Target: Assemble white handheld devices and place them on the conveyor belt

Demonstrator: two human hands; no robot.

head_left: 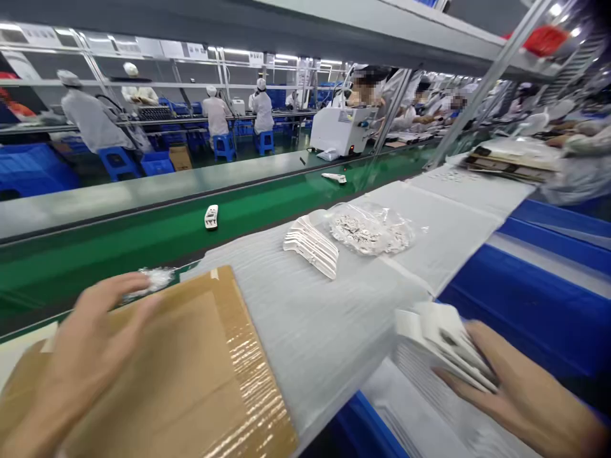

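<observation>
watching from beside the line, i see the left hand (pixel 81 362) lying open, fingers spread, on a taped cardboard sheet (pixel 162 375), holding nothing. the right hand (pixel 520 381), half closed, grips a stack of white plastic parts (pixel 443 337) at the edge of a foam sheet (pixel 305 331). a loose pile of white parts (pixel 310 245) and a clear bag (pixel 370 229) lie farther along. if that grip slackens, the stack could fan out and slip onto the blue rail (pixel 539 305); a careless sleeve could scatter the pile.
</observation>
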